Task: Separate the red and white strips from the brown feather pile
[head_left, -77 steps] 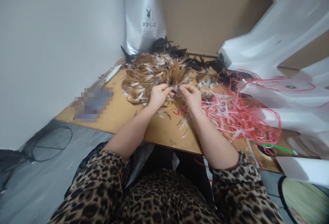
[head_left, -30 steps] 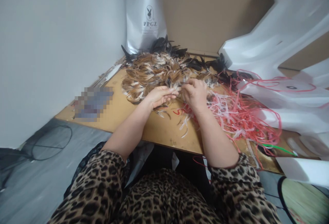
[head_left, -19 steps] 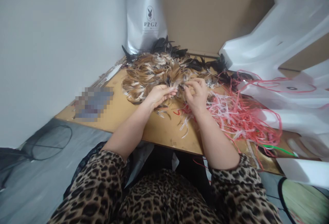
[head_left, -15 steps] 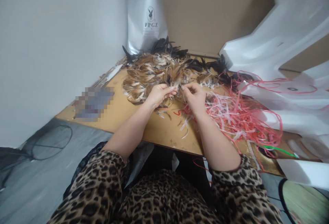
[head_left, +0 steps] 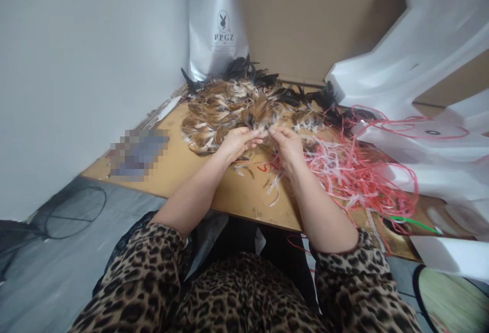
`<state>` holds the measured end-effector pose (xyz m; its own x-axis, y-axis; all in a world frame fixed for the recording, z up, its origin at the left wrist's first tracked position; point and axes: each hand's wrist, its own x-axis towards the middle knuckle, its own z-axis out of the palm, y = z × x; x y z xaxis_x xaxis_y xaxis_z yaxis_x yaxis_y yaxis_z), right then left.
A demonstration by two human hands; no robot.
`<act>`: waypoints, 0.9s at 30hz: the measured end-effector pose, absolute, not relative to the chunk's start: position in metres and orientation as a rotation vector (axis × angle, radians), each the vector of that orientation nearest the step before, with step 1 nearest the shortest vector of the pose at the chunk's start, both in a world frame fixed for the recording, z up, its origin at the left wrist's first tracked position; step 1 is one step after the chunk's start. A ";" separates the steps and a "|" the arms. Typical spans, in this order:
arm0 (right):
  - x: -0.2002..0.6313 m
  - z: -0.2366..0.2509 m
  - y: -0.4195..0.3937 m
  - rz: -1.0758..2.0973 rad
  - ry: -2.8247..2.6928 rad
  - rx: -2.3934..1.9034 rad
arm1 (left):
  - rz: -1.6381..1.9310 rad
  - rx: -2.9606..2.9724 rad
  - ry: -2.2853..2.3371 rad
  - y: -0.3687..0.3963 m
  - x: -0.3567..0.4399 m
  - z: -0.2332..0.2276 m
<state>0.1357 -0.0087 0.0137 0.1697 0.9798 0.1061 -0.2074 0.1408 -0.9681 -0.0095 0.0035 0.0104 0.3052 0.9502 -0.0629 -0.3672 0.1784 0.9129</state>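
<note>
My left hand (head_left: 240,143) pinches the whitish base of a small bunch of brown feathers (head_left: 266,111), whose tips fan out away from me. Close on its right, my right hand (head_left: 288,145) has thumb and forefinger pressed together at the same fluffy base. The exact grip of the fingertips is too small to make out. Behind both hands spreads a heap of brown and white feathers (head_left: 210,106) on the wooden table (head_left: 153,165). Black feathers (head_left: 244,68) lie along its far side.
Tangled pink and white strips (head_left: 359,175) cover the table's right side. A silver bag (head_left: 217,43) stands at the back by the wall, and white sheeting (head_left: 382,83) hangs at right. A blurred-out item (head_left: 139,155) lies at left. Near the right edge is a green strip (head_left: 416,223).
My right hand has shifted slightly left and its fingertips have come closer to the feather base. My left hand stays nearly in place with the feathers.
</note>
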 end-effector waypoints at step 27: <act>0.138 0.010 -0.010 0.854 -1.358 -1.094 | 1.069 1.341 0.917 -0.004 0.002 0.010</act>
<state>0.1384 -0.0097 0.0101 0.0700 0.9468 0.3142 0.1276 0.3039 -0.9441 0.0019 -0.0043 0.0097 0.2835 0.9558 0.0786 -0.0677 -0.0619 0.9958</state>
